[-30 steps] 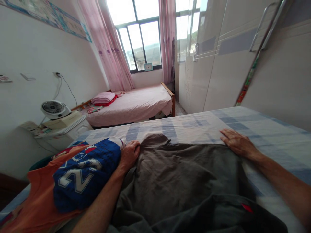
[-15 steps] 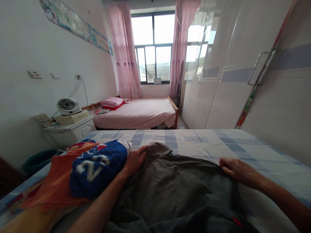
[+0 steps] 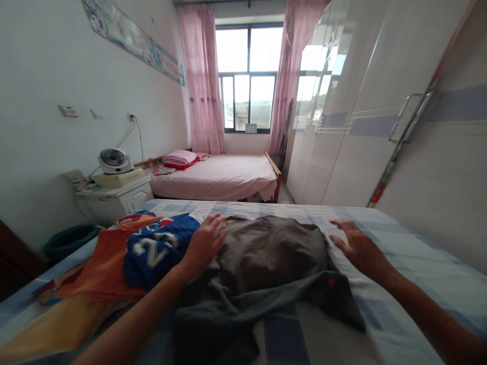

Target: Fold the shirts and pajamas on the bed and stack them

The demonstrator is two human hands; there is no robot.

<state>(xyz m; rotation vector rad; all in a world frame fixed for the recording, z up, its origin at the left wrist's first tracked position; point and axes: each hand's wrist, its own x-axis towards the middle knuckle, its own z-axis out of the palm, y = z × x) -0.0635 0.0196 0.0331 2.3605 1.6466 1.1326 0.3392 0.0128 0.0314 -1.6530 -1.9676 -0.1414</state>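
Observation:
A dark grey-brown garment [image 3: 266,253] lies rumpled across the checked bed sheet, its greener lower part bunched toward me and a small red mark at the right. My left hand [image 3: 207,238] hovers at the garment's left side with fingers apart, holding nothing. On the other side, my right hand [image 3: 353,241] is open above the sheet, just off the garment's right edge. Left of my left hand lies a blue jersey [image 3: 155,248] with a white 23, on top of an orange garment [image 3: 99,263]. A yellow cloth [image 3: 57,322] is partly hidden by my left forearm.
The blue-and-white checked bed [image 3: 403,253] spreads around the clothes. Beyond it stands a second bed [image 3: 228,175] with pink bedding. A white fan [image 3: 115,159] sits on a cabinet [image 3: 122,203] at left, above a dark green bin [image 3: 70,241]. A glossy wardrobe [image 3: 353,152] lines the right side.
Both hands have let go of the grey-brown garment and opened. My right hand has risen slightly. The garment now lies flatter and farther from me, exposing sheet in front. The view has shifted slightly.

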